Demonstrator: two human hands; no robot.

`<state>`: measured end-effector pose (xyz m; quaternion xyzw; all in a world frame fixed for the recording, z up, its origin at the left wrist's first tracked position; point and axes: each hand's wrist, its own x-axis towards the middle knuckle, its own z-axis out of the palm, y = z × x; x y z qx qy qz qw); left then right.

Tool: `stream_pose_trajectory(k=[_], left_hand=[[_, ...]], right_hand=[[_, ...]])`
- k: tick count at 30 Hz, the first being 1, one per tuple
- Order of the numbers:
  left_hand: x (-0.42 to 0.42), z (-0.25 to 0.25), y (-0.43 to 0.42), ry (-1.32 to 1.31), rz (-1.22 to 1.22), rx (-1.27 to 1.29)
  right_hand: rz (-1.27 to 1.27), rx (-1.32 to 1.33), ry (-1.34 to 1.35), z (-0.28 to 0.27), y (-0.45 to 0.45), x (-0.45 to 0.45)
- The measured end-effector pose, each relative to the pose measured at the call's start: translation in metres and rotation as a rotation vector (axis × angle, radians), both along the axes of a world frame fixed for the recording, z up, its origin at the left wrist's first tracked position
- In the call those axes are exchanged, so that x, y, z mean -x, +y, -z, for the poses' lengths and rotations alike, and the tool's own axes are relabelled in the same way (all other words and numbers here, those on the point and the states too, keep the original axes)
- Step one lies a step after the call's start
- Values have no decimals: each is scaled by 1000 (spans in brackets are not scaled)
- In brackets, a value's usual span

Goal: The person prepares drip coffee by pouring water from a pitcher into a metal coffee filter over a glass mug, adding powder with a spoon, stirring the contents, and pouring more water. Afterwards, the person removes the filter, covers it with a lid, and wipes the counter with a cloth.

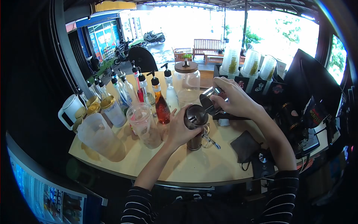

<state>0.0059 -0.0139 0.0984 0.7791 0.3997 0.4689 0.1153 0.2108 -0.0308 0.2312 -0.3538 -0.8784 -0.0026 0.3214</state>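
Observation:
My left hand (181, 128) is wrapped round a dark, shiny metal cup (196, 115), with its round opening facing up. Below that cup shows a brown lower part (194, 143); whether it belongs to the same vessel I cannot tell. My right hand (236, 98) grips a silver metal cup (209, 101), tilted so its mouth faces the left cup's rim. Any liquid passing between them is too small to make out. Just right of the lower part is a small clear glass piece with a handle (209, 141).
Left of my hands stand a clear plastic cup (144, 125), a frosted pitcher (95, 132) and several pump bottles, one amber (161, 106). Behind is a wooden-lidded jar (187, 84). To the right are a dark cloth (246, 146), a scale (264, 164) and stacked cups (250, 63).

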Motion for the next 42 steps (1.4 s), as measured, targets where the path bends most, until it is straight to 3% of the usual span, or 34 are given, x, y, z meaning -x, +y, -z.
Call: stream_pose_trajectory(k=[11,21,27,29,33,36,37,39,41,42], left_hand=[[0,2,7,-81,40,57],[0,-2,3,-233,118,226],[1,-15,-6,-242,102,260],[2,-16,-6,-281,130,267],[4,-19,-6,-263,112,292],[8,-12,3,-282,116,169],[8,-13,4,-283,115,168],[8,-16,4,-287,109,168],[8,-22,3,-296,111,173],[8,-20,6,-305,110,175]], right_hand=[[-7,-134,-32,3,9,8],[-82,-49,41,1,10,21],[-79,-224,75,4,4,18],[-45,-83,190,6,1,14],[-44,-61,386,16,-4,0],[89,-18,534,29,3,-23],[85,-16,532,36,7,-33],[-9,151,790,54,14,-51],[10,84,770,67,13,-63],[10,179,848,74,7,-67]])
